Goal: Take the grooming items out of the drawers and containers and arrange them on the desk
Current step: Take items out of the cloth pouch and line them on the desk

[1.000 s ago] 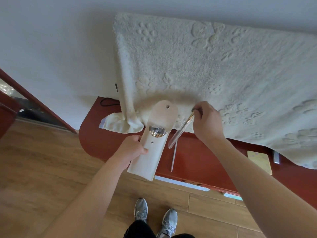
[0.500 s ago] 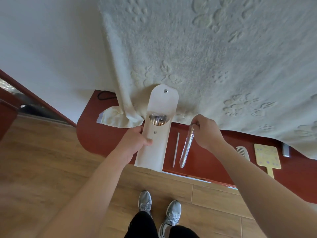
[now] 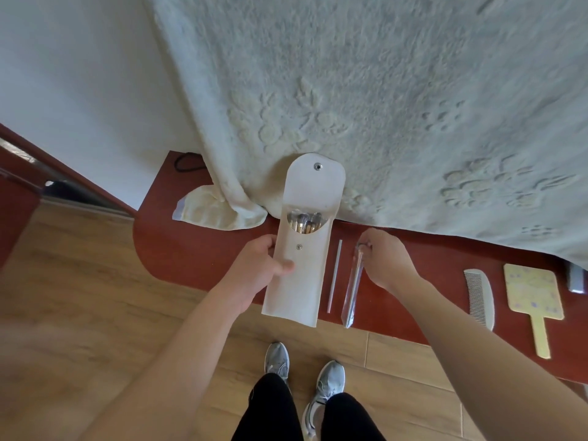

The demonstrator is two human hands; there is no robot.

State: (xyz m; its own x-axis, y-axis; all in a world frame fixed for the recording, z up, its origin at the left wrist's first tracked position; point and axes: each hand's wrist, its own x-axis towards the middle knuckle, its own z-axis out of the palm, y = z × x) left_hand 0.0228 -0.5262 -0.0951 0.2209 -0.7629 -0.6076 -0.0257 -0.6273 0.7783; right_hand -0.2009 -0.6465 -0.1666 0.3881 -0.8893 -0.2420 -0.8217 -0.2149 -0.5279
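My left hand (image 3: 258,268) grips a cream pouch (image 3: 305,249) by its left side, flap open, with several brush handles showing in its mouth. My right hand (image 3: 383,261) pinches the top end of a brush in a clear sleeve (image 3: 351,292), which lies along the red-brown desk (image 3: 191,249). A thin white stick (image 3: 334,275) rests on the desk between the pouch and the sleeved brush. Further right lie a white comb (image 3: 480,297) and a yellow hand mirror (image 3: 529,297).
A thick cream towel (image 3: 381,106) with embossed flowers hangs over the back of the desk, its corner bunched at the left. A grey object (image 3: 576,278) lies at the far right edge. A black cable (image 3: 186,163) sits at the desk's back left. Wooden floor and my shoes are below.
My right hand has carried the sleeved brush from the pouch's mouth down to the desk, beside the white stick. The view tilted down, bringing the comb and mirror into sight.
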